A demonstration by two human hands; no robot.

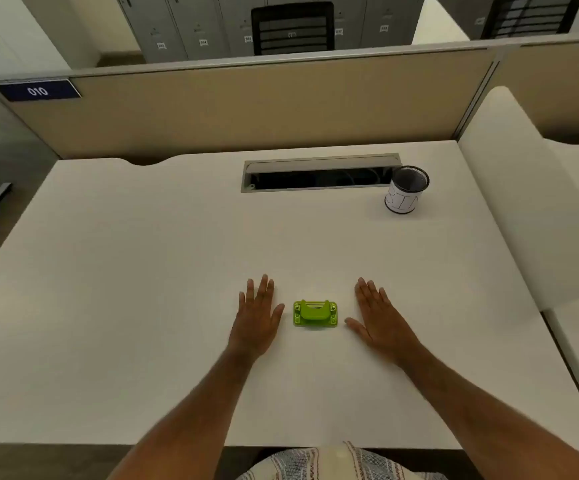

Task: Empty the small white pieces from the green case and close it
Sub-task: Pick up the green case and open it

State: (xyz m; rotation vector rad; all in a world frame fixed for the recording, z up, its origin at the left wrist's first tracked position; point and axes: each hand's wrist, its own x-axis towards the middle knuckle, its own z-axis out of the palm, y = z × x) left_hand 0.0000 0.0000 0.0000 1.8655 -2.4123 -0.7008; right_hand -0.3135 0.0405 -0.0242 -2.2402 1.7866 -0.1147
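Nearest, both hands lie flat and empty on the white tabletop (142,271), fingers spread: the left hand (256,315) on one side and the right hand (378,318) on the other of the green case (315,314), neither touching it. The case sits between them, apparently closed; no white pieces show anywhere. Whether emptying is done or not yet started cannot be told. Farther back stands a mesh cup (406,190) beside a cable slot (319,173).

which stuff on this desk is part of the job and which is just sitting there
Job:
green case, lying between the hands
left hand, flat on the desk, empty
right hand, flat, empty

Just there:
mesh cup, far right
cable slot, at the back of the desk
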